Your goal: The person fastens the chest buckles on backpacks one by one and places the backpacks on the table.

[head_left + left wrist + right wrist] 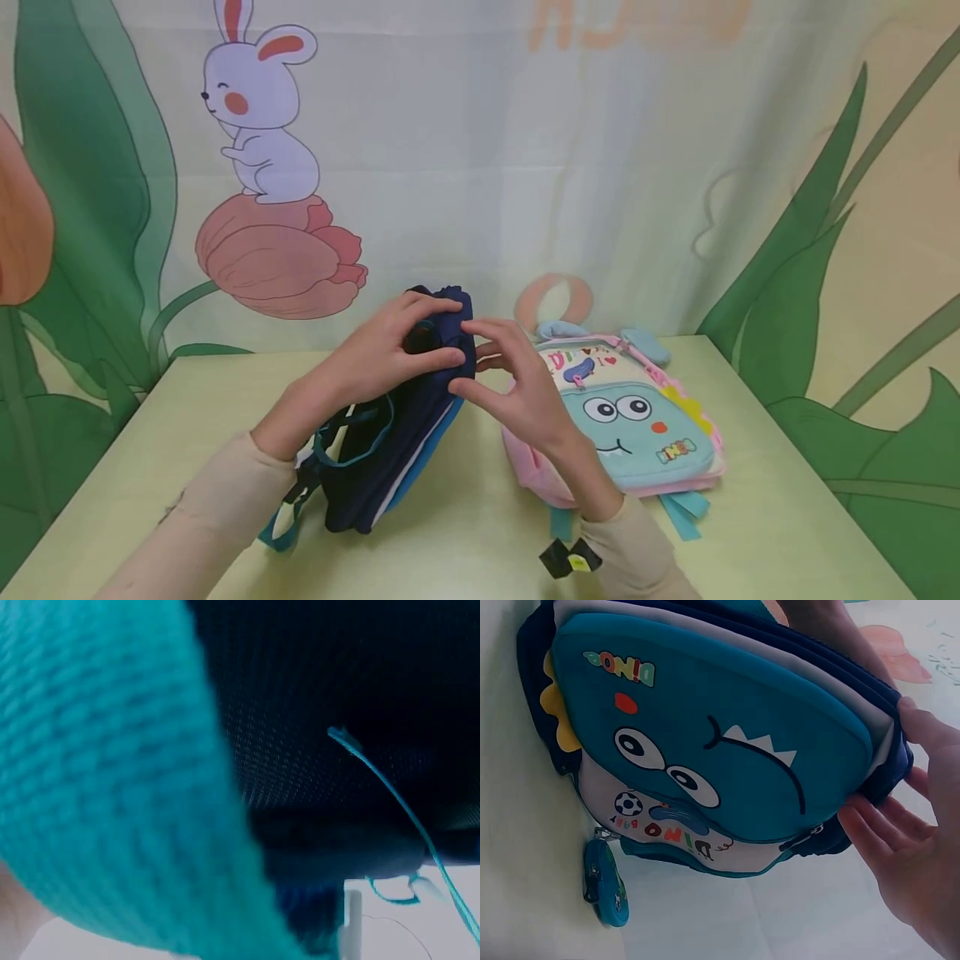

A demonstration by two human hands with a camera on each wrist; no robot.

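Navy backpack (405, 450) stands tilted on the pale table (465, 550), left of the pink backpack (630, 425), which lies flat. Left hand (386, 346) grips the navy pack's edge, thumb apart from the fingers; right hand (528, 387) holds the same pack's side, thumb and fingertips at a corner. Hands near each other, both on the pack. Right wrist view: teal dino-face front (727, 742), small teal pouch (606, 885) hanging. Left wrist view mostly blocked by a teal strap (127, 787), so left fingertip contact probably firm, not certain.
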